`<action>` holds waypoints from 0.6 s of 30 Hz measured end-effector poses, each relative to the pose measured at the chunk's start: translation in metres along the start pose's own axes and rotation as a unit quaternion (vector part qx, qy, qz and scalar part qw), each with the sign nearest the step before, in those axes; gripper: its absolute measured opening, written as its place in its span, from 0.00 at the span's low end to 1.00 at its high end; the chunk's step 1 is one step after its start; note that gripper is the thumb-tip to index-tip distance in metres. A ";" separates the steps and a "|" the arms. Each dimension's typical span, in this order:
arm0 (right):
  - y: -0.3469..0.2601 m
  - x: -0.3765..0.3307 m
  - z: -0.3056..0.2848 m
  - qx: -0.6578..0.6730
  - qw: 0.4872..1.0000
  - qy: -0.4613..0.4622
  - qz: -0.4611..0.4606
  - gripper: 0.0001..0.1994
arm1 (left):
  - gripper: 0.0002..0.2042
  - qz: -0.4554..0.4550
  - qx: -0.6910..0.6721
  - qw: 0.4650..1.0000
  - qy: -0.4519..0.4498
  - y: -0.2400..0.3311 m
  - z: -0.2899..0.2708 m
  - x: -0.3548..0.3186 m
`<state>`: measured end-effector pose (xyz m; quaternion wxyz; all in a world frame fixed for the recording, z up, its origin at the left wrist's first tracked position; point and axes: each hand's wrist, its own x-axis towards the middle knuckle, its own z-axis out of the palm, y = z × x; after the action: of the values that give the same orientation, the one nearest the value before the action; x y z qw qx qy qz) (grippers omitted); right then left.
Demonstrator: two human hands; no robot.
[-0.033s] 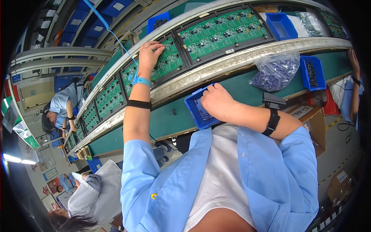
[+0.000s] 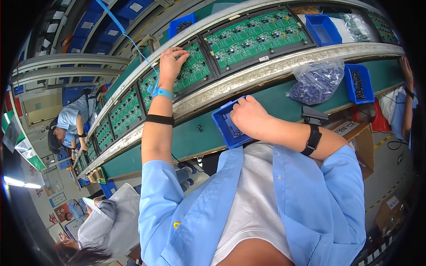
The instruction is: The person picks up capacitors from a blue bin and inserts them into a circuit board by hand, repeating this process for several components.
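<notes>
Hands work apart on this line, one far and one near. Left hand (image 2: 172, 62) reaches out to the far side, its fingers curled down onto a green circuit board (image 2: 184, 71) that rides in a dark frame on the conveyor (image 2: 284, 66); the fingertips press on the board's upper left part, and whether a small part is pinched under them I cannot tell. A blue coiled cord (image 2: 128, 37) runs from the blue wrist strap (image 2: 162, 93) up and away to the far left, and a black band (image 2: 159, 119) sits lower on the forearm.

Right of that, and much nearer to the body, the right hand (image 2: 250, 116) lies half closed over the small blue bin (image 2: 228, 126) at the near edge of the green counter (image 2: 266, 104), fingers dipped into it among dark small parts; what it has hold of is hidden.

So the board lies up and to the left of the bin, across the metal rail, with its long axis running along the conveyor from lower left to upper right. The left hand is already on it; the right one is well apart from it.

Further right sit a second board (image 2: 257, 37), a clear bag of dark blue parts (image 2: 317, 82) and another blue bin (image 2: 358, 83).
</notes>
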<state>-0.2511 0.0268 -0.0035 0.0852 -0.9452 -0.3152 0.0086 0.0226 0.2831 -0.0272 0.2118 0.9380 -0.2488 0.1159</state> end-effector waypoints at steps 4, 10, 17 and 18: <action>0.002 0.001 0.002 0.010 1.000 -0.010 0.001 0.06 | 0.09 0.033 0.003 0.999 0.012 0.002 0.005 0.001; -0.014 0.011 0.004 0.096 0.994 0.025 -0.041 0.07 | 0.09 0.105 0.161 0.981 -0.029 -0.011 -0.017 -0.015; 0.049 0.025 -0.011 0.281 0.958 0.058 0.009 0.09 | 0.15 0.009 -0.052 0.987 0.154 0.065 0.009 -0.032; 0.056 0.041 -0.018 0.283 0.957 0.055 -0.025 0.09 | 0.15 -0.020 -0.065 0.985 0.160 0.063 0.004 -0.039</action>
<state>-0.1832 0.0042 0.0060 0.3669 -0.8732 -0.3178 0.0437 -0.0421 0.2482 -0.0217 0.3113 0.8966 -0.1997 0.2437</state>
